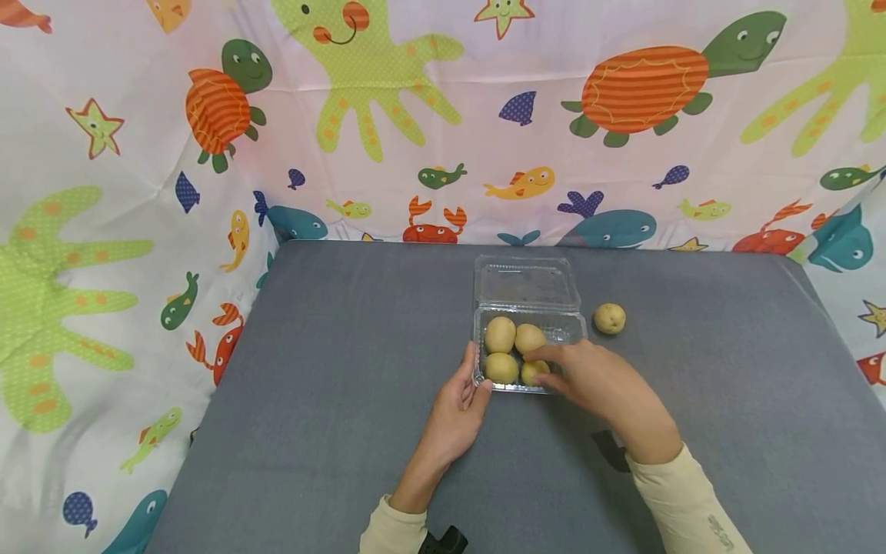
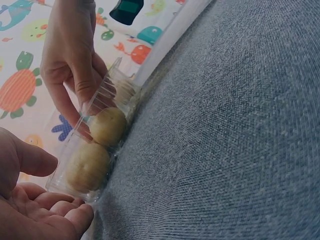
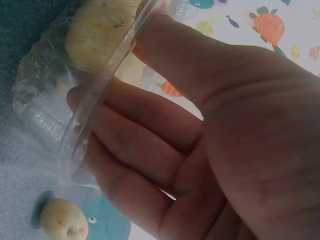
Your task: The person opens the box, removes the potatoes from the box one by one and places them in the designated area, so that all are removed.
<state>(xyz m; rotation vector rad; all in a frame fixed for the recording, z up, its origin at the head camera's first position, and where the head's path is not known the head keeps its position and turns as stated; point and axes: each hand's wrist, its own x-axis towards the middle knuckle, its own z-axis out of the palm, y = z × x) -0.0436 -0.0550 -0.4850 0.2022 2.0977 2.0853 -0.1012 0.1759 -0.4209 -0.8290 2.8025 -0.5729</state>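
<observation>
While the left hand (image 1: 453,415) clasps the near-left corner of the clear clamshell container (image 1: 564,325), presumably to steady it, the right hand (image 1: 598,385) pinches the near-right potato (image 1: 533,373) inside, beside three other potatoes (image 1: 501,335). Container and loose potato (image 1: 609,318), to its right, sit toward the table's (image 1: 332,369) far edge.

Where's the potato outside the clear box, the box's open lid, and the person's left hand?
Loose potato (image 1: 609,318): head view, middle of its visible side.
Open lid (image 1: 526,283): head view, its clear panel.
Left hand (image 1: 454,414): head view, middle of the hand.
</observation>
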